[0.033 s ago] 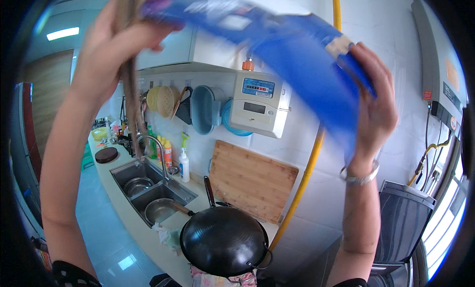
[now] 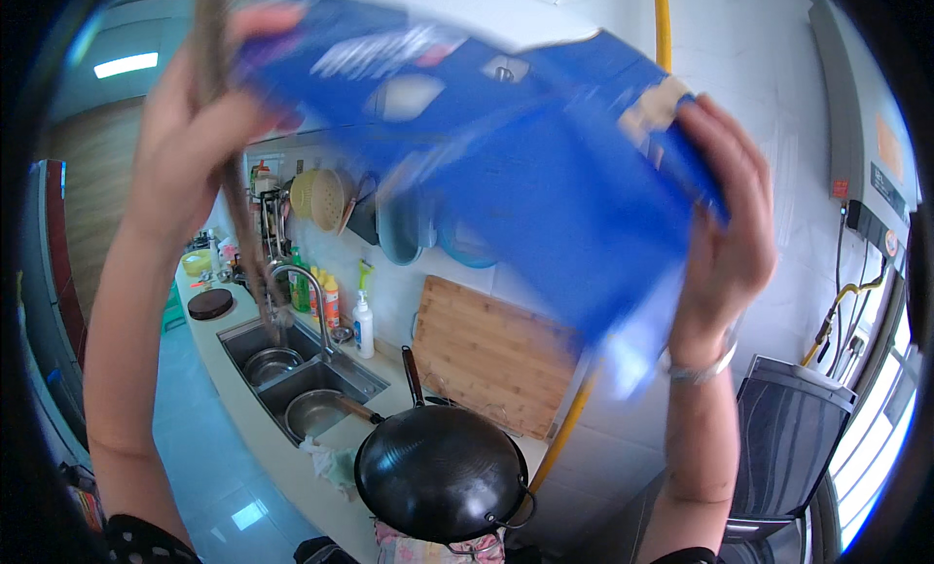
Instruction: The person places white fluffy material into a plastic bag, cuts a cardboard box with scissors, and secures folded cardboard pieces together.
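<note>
A large blue cardboard package [image 2: 545, 175] with white patches and a pale inner side is held up in front of me, blurred by motion. On its upper left edge, my left hand [image 2: 209, 126] is closed with the fingers over the rim. The right side is gripped by my right hand [image 2: 725, 194], thumb on the near side. A long, thin brown strand [image 2: 238, 189] crosses in front of my left hand; what it is I cannot tell. Below the package, a black wok [image 2: 443, 472] lies with its dark rounded side up on a patterned cloth.
A wooden cutting board [image 2: 491, 345] leans on the tiled wall behind the wok. To the left is a double sink [image 2: 316, 364] with a faucet, pans and several bottles. A yellow pipe [image 2: 564, 423] runs up the wall. At right hangs a grey wall unit [image 2: 866, 97].
The blue package has come lower and swung to show more of its face, covering the wall meter. Both hands have shifted slightly left; the right has dropped a little.
</note>
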A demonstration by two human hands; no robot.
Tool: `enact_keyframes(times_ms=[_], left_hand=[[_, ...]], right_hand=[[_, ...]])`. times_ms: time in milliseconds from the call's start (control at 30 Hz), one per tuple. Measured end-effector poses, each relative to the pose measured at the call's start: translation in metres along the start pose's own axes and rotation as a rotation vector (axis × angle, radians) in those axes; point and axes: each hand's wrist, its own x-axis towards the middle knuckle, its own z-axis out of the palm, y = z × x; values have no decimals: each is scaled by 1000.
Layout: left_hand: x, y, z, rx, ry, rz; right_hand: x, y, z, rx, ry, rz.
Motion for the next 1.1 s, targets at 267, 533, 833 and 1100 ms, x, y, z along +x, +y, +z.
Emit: enact_keyframes(times_ms=[267, 533, 833, 1100], left_hand=[[-180, 9, -126, 456, 2, -63], [-262, -41, -188, 230, 61, -375], [-286, -174, -258, -248, 62, -602], [-303, -215, -268, -289, 49, -537]], right_hand=[[-39, -132, 17, 317, -248, -17], [-89, -221, 96, 523, -453, 116], [-87, -280, 212, 697, -795, 643], [-102, -304, 260, 996, 155, 1796]])
